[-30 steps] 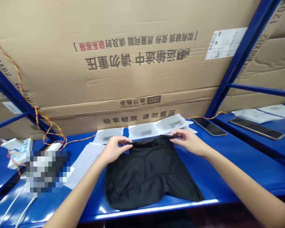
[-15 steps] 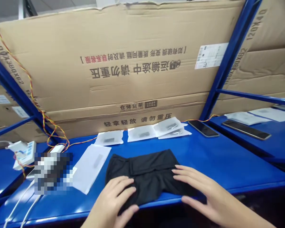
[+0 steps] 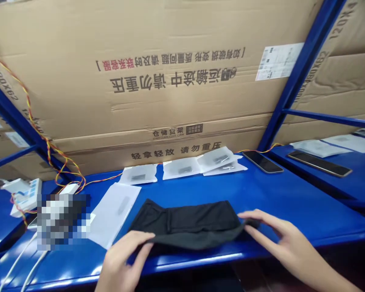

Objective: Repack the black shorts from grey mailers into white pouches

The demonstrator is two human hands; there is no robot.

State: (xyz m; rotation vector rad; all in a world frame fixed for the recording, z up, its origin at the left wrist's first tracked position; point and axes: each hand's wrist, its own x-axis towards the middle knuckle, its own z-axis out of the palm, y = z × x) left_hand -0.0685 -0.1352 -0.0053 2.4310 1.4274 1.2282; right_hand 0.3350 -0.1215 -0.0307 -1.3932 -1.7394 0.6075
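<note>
Black shorts [image 3: 197,219] lie at the front edge of the blue shelf [image 3: 292,202], their near edge lifted a little off the surface. My left hand [image 3: 126,255] pinches the near left part of the cloth between thumb and fingers. At the right end, my right hand [image 3: 270,233] grips a bunched corner of the same shorts. The cloth stretches between both hands and sags slightly in the middle. Behind the shorts the fabric rests flat, with a fold across it.
Several frosted plastic bags [image 3: 182,168] line the back against a cardboard sheet [image 3: 176,109]. A larger white bag [image 3: 115,215] lies left of the shorts. Phones [image 3: 263,162] rest at the right. A power strip [image 3: 30,196] and twisted wires [image 3: 51,150] occupy the left.
Both hands have gone from resting flat on the shorts to gripping their near edge. That edge is now raised and drawn out sideways. The view has shifted slightly.
</note>
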